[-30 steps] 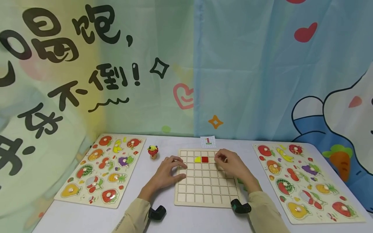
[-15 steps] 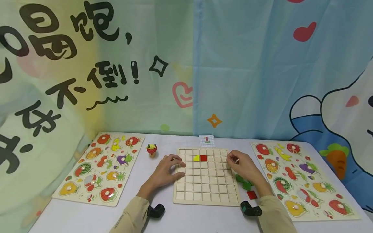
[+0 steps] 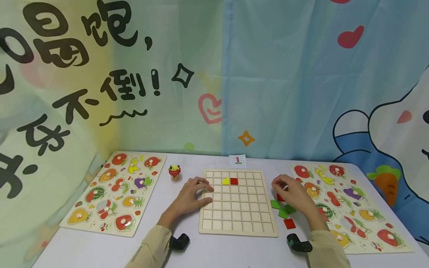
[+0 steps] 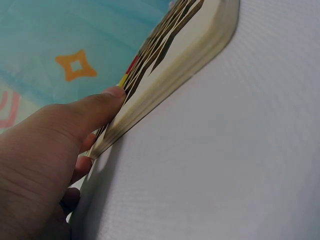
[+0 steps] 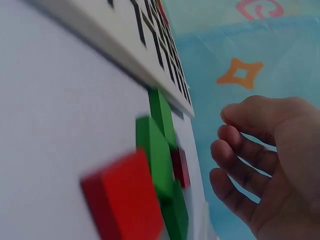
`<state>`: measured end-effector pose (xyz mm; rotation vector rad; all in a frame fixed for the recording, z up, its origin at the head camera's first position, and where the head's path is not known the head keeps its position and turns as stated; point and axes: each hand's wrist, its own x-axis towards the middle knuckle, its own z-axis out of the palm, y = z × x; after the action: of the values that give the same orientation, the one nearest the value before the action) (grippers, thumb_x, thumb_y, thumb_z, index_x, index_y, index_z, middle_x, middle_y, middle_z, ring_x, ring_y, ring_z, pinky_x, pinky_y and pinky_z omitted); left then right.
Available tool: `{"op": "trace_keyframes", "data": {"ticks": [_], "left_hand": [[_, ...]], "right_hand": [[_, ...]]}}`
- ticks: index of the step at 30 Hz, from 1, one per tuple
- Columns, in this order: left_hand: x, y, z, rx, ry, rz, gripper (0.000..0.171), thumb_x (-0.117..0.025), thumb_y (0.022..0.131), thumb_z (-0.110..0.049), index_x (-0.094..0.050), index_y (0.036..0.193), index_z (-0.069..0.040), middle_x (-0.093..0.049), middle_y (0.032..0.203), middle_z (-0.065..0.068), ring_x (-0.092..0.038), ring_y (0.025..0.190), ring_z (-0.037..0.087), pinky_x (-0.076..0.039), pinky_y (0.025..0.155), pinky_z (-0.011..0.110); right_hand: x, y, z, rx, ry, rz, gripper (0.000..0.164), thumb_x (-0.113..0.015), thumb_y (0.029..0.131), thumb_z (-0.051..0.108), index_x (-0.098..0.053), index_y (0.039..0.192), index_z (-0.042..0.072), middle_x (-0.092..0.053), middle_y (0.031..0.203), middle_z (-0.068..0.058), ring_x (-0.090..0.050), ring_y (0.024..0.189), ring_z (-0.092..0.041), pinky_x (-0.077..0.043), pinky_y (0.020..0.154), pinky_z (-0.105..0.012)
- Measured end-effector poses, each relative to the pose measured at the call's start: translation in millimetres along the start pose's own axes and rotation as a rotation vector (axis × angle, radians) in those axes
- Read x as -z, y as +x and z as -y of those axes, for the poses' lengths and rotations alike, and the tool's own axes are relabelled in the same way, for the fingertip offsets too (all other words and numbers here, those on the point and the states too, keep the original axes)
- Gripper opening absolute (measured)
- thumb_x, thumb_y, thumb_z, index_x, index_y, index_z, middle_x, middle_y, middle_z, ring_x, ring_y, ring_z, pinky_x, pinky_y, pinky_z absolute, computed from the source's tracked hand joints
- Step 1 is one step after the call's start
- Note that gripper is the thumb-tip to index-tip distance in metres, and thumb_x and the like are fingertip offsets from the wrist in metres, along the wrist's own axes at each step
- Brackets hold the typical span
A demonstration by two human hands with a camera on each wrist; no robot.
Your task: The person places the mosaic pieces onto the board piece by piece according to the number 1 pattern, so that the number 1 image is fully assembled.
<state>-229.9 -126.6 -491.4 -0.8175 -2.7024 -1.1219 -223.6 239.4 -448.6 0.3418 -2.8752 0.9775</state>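
Blocks (image 3: 283, 213), green and red, huddle on the surface (image 3: 238, 253) beside a gridded board (image 3: 238, 216), where the empty, loosely curled right hand (image 3: 293, 192) hovers; a clumsy pick could scatter neighbours. The relaxed left hand (image 3: 192, 195) touches the board's left edge; a nudge could jolt its yellow piece (image 3: 226, 181) and red piece (image 3: 234, 181), below the pattern card (image 3: 237, 161).

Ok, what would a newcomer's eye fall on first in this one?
Probably the big black lettering across the left of the backdrop. Next, the colourful fruit boards at either side of the table. Then the pale grid between them, with a yellow tile and a red tile side by side on it, and loose green and red tiles beside its right edge.
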Motion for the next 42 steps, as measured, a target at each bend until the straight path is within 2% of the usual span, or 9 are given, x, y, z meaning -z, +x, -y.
{"op": "trace_keyframes", "data": {"ticks": [9, 14, 22, 27, 32, 39, 42], "left_hand": [[-0.1, 1.3, 2.5, -0.020, 0.017, -0.006, 0.027, -0.075, 0.080, -0.032, -0.069, 0.105, -0.026, -0.055, 0.120, -0.003, -0.047, 0.105, 0.015, -0.035, 0.090, 0.038], [-1.1, -0.1, 2.8, -0.007, 0.009, 0.001, 0.027, -0.075, 0.080, -0.032, -0.069, 0.105, -0.027, -0.055, 0.120, -0.003, -0.046, 0.105, 0.015, -0.036, 0.090, 0.038], [-1.8, -1.3, 0.9, 0.009, 0.000, 0.016, 0.027, -0.074, 0.080, -0.033, -0.068, 0.106, -0.027, -0.055, 0.121, -0.002, -0.046, 0.105, 0.015, -0.036, 0.090, 0.039], [-1.1, -0.7, 0.8, 0.000, -0.004, 0.005, 0.027, -0.075, 0.080, -0.032, -0.069, 0.105, -0.026, -0.055, 0.120, -0.002, -0.046, 0.106, 0.016, -0.035, 0.091, 0.039], [-1.1, 0.6, 1.8, 0.004, 0.001, 0.007, 0.027, -0.075, 0.080, -0.033, -0.069, 0.105, -0.026, -0.055, 0.121, -0.003, -0.046, 0.105, 0.015, -0.035, 0.090, 0.039], [-0.7, 1.9, 1.0, 0.016, 0.002, 0.013, 0.027, -0.075, 0.080, -0.033, -0.069, 0.105, -0.026, -0.055, 0.121, -0.003, -0.046, 0.107, 0.016, -0.035, 0.091, 0.039], [-0.2, 1.9, -0.2, 0.017, -0.002, 0.016, 0.027, -0.075, 0.080, -0.033, -0.069, 0.105, -0.027, -0.055, 0.121, -0.002, -0.046, 0.108, 0.017, -0.035, 0.092, 0.040]], "right_hand": [[9, -10, -10, -0.027, -0.030, 0.055, 0.010, -0.063, 0.089, 0.015, -0.063, 0.098, 0.009, -0.061, 0.089, -0.001, -0.053, 0.082, -0.015, -0.046, 0.070, -0.024], [9, -15, -10, -0.033, -0.040, 0.084, 0.012, -0.064, 0.088, 0.016, -0.063, 0.099, 0.010, -0.061, 0.092, -0.001, -0.053, 0.083, -0.015, -0.046, 0.069, -0.024], [11, -20, -8, 0.009, -0.088, 0.116, 0.017, -0.069, 0.084, 0.015, -0.065, 0.100, 0.010, -0.061, 0.097, -0.003, -0.055, 0.089, -0.018, -0.047, 0.075, -0.033], [12, -22, -8, 0.015, -0.091, 0.147, 0.019, -0.069, 0.084, 0.014, -0.064, 0.102, 0.009, -0.061, 0.098, -0.004, -0.055, 0.087, -0.017, -0.046, 0.074, -0.034], [12, -21, -10, 0.006, -0.097, 0.153, 0.020, -0.068, 0.084, 0.013, -0.064, 0.104, 0.010, -0.061, 0.100, -0.004, -0.055, 0.087, -0.016, -0.046, 0.075, -0.034], [11, -20, -9, 0.004, -0.109, 0.144, 0.031, -0.069, 0.084, 0.012, -0.061, 0.114, 0.007, -0.062, 0.104, -0.006, -0.057, 0.091, -0.019, -0.048, 0.079, -0.037], [11, -19, -8, -0.002, -0.121, 0.144, 0.028, -0.068, 0.084, 0.013, -0.063, 0.111, 0.008, -0.061, 0.101, -0.005, -0.056, 0.089, -0.017, -0.047, 0.078, -0.037]]}}
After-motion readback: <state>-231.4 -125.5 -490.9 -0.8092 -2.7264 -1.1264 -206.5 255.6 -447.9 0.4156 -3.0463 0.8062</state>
